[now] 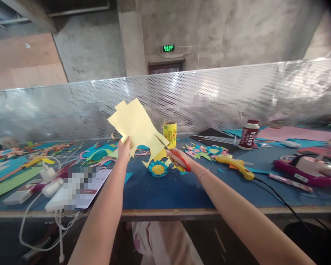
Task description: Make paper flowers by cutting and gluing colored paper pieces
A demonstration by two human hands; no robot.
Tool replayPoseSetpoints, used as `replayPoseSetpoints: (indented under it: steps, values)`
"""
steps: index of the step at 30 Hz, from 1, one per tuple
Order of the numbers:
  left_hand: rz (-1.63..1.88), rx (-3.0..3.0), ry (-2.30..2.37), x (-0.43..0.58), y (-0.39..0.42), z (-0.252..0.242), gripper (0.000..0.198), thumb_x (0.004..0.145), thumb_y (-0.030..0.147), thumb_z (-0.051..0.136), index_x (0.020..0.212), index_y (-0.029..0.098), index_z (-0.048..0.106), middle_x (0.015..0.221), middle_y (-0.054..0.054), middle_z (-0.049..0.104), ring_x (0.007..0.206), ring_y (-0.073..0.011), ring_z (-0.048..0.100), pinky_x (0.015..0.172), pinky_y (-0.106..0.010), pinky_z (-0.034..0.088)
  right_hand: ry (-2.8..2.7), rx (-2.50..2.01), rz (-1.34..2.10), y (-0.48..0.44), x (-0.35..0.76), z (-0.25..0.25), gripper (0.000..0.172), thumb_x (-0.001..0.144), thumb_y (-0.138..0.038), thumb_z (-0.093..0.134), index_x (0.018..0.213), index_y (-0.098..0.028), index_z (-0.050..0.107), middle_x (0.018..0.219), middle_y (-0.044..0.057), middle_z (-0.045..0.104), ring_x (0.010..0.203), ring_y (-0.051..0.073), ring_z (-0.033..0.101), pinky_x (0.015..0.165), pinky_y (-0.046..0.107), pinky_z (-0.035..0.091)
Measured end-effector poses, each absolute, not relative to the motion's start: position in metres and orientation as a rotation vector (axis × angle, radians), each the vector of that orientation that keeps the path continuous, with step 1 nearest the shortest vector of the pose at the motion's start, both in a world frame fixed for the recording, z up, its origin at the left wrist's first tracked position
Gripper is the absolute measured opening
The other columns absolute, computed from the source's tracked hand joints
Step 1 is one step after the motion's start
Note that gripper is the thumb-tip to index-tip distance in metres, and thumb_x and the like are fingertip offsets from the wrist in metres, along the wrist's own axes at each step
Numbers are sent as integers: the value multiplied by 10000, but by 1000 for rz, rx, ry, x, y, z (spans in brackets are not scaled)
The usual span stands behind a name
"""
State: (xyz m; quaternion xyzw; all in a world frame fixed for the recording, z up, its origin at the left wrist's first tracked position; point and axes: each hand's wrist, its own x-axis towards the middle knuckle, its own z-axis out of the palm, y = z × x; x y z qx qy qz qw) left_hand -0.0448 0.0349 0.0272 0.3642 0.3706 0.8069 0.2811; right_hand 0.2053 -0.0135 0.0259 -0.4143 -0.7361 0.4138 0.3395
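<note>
My left hand (124,148) pinches the lower left edge of a pale yellow sheet of paper (134,123), raised above the blue table. The sheet has an irregular outline with curved cut-outs along its bottom. Red-handled scissors (183,162) are in my right hand (176,156), their blades parted at the sheet's right edge. Below the paper, a blue and yellow paper flower (158,168) rests on the tabletop. Just behind the scissors stands a yellow cardboard roll (170,131).
Paper scraps (99,152) and more paper flowers (213,150) lie about. To the right are a yellow glue gun (235,165) with a cord, a dark red bottle (248,135) and a purple tool (300,175). A phone (95,186) and white cables occupy the left. A perforated metal screen (223,88) stands behind.
</note>
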Motion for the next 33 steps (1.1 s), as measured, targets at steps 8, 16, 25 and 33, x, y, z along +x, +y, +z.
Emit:
replayPoseSetpoints:
  steps: [8, 16, 25, 33]
  values:
    - [2162, 919, 988, -47, 33, 30, 254, 658, 247, 675, 893, 180, 608, 894, -56, 642, 823, -156, 610, 779, -305, 496, -1921, -1243, 904, -14, 205, 29, 405, 778, -545, 408, 683, -157, 478, 519, -27, 416, 371, 60, 368, 359, 210, 309]
    - [2160, 886, 977, -47, 33, 30, 279, 653, 233, 678, 915, 180, 597, 898, -55, 640, 803, -154, 612, 751, -305, 507, -1918, -1077, 1051, -7, 207, 21, 391, 763, -563, 424, 691, -179, 414, 542, -45, 396, 393, 51, 349, 359, 200, 288]
    - [2130, 875, 964, -47, 34, 30, 283, 635, 217, 685, 900, 168, 601, 859, -50, 645, 760, -149, 619, 751, -318, 504, -1891, -916, 1196, -13, 208, 25, 385, 749, -555, 454, 659, -184, 401, 491, -59, 355, 377, 48, 308, 347, 203, 251]
    - [2110, 863, 967, -47, 30, 33, 262, 646, 182, 667, 900, 165, 605, 845, -48, 652, 809, -156, 623, 774, -312, 497, -1967, -877, 1189, -19, 209, 32, 400, 775, -557, 411, 636, -183, 399, 475, -59, 359, 389, 55, 334, 390, 211, 292]
